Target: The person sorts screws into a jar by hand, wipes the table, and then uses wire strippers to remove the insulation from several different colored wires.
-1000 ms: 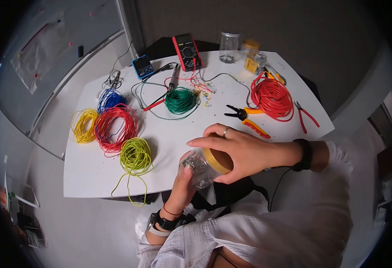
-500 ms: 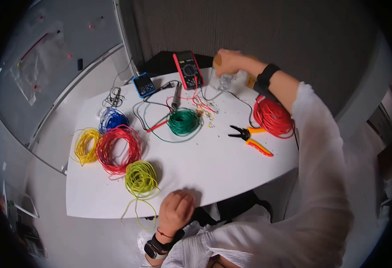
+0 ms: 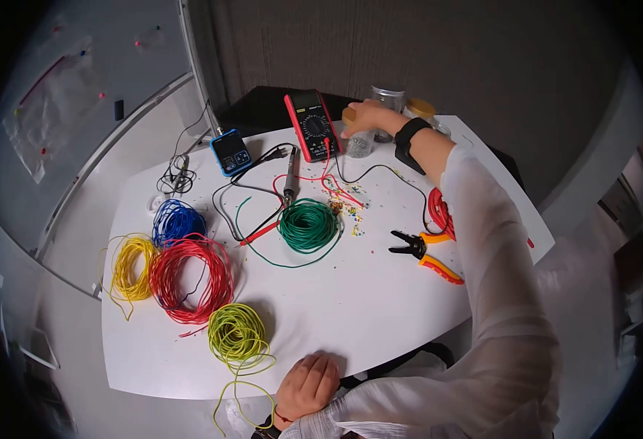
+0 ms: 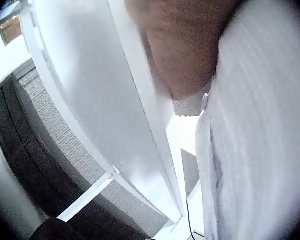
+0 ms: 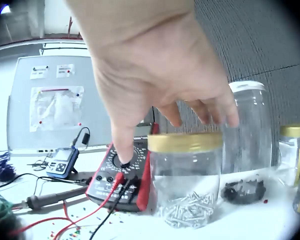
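My right hand (image 3: pixel 372 118) reaches to the back of the table, just over a clear jar of screws (image 3: pixel 359 145) with a gold lid. In the right wrist view the jar (image 5: pixel 185 175) stands upright on the tabletop. The thumb and fingers of the hand (image 5: pixel 155 75) are spread apart above and around its lid, with a gap between thumb and jar. At the table's front edge rests my left hand (image 3: pixel 308 386), fingers loosely bent and holding nothing. The left wrist view shows only part of that hand (image 4: pixel 185 50) beside a white sleeve.
A red multimeter (image 3: pixel 312 128) is left of the jar; a taller clear jar (image 3: pixel 389 99) and another gold-lidded jar (image 3: pixel 420 110) stand behind and right. Wire strippers (image 3: pixel 427 256), a green wire coil (image 3: pixel 308 225), a soldering iron (image 3: pixel 290 175) and a yellow-green coil (image 3: pixel 237 333) lie nearer.
The jar of screws has gone from both hands near the front edge to the back of the table, carried by my right hand, which has loosened from it. My left hand has let go.
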`<state>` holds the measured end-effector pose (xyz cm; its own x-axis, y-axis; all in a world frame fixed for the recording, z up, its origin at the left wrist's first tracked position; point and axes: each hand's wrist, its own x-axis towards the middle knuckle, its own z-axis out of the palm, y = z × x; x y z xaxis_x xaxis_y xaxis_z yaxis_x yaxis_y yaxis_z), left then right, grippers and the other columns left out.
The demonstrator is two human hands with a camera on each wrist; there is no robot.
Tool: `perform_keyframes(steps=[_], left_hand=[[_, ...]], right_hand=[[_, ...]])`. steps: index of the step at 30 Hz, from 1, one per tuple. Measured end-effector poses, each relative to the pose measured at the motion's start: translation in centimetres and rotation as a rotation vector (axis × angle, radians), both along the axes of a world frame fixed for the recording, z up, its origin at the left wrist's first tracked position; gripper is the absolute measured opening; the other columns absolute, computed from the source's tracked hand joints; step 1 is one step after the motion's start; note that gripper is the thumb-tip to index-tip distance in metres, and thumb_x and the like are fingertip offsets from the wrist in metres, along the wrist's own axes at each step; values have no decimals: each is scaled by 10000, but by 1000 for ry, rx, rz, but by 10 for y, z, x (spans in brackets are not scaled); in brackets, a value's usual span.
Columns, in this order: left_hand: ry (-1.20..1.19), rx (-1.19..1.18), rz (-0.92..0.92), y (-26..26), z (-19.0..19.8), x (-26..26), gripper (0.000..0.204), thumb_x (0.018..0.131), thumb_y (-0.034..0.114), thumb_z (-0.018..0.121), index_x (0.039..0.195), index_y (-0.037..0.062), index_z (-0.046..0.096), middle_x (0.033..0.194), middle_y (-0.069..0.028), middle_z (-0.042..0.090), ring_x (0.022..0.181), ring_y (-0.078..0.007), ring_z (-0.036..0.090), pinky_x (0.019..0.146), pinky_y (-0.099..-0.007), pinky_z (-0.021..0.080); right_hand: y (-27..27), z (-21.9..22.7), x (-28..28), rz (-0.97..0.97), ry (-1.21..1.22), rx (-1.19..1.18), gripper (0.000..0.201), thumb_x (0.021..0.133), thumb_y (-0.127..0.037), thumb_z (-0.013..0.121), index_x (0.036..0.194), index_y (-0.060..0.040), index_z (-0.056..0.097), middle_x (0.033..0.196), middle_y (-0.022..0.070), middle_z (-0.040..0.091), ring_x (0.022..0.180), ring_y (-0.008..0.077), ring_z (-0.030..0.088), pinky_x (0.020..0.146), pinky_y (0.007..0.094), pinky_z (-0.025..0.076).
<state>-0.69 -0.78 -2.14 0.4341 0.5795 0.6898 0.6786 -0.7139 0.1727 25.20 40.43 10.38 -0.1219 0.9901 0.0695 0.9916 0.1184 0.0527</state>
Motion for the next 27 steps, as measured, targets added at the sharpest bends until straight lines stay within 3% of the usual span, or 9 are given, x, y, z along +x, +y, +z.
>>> perform_keyframes(steps=[2,4,8,10,13,19,23,26,27], left_hand=[[-6,15,9,0,0,2,166,646,40,638,809,27,611,815,-76,608,751,-221,618,649,-311,532],[-2,7,22,-1,2,2,166,646,39,630,810,28,612,817,-74,608,746,-219,617,634,-308,532],[-12,12,24,-1,1,4,168,645,42,626,812,29,612,820,-72,609,739,-218,616,624,-307,532],[-10,3,42,-1,3,4,166,645,44,621,810,30,612,819,-69,610,733,-219,616,624,-305,532],[33,-20,57,-4,0,3,174,687,85,623,845,16,598,847,-90,596,797,-228,612,707,-319,531],[14,-90,7,0,13,0,173,671,84,632,831,24,601,841,-80,598,785,-220,612,695,-319,534],[31,-99,33,-4,10,1,175,668,80,634,833,29,603,842,-78,597,784,-216,612,689,-318,537],[25,-25,104,-8,7,6,176,788,169,619,875,16,612,871,-107,618,792,-252,612,684,-349,526],[4,-39,92,-8,12,7,133,743,80,616,845,-4,598,870,-129,611,796,-271,612,694,-344,531]], right_hand=[[-4,13,4,28,52,-76,934,558,-530,708,1314,-74,405,1260,222,460,1156,334,464,950,371,391],[-7,31,12,54,-37,-14,745,596,-494,675,1191,-66,539,1133,163,577,1025,298,570,849,358,468],[-20,77,42,19,-14,49,603,654,-418,646,1142,-72,577,1101,137,599,994,282,588,822,364,481],[-20,89,62,-64,72,211,555,671,-354,644,1148,-78,574,1107,123,599,1007,284,580,845,353,472],[-6,73,87,-95,92,206,647,656,-323,671,1235,-91,502,1217,139,529,1115,285,513,925,355,424],[33,48,98,-149,303,-23,878,627,-327,716,1375,-124,304,1400,157,313,1283,295,320,1024,367,313],[49,30,93,-136,343,1,890,613,-344,721,1372,-120,312,1386,138,347,1276,277,339,1017,354,320],[66,16,95,-28,435,-3,857,600,-350,724,1342,-110,368,1339,121,421,1237,245,403,1000,329,344],[61,18,90,-51,408,32,798,598,-361,720,1295,-108,427,1284,111,477,1187,237,454,966,320,375]])
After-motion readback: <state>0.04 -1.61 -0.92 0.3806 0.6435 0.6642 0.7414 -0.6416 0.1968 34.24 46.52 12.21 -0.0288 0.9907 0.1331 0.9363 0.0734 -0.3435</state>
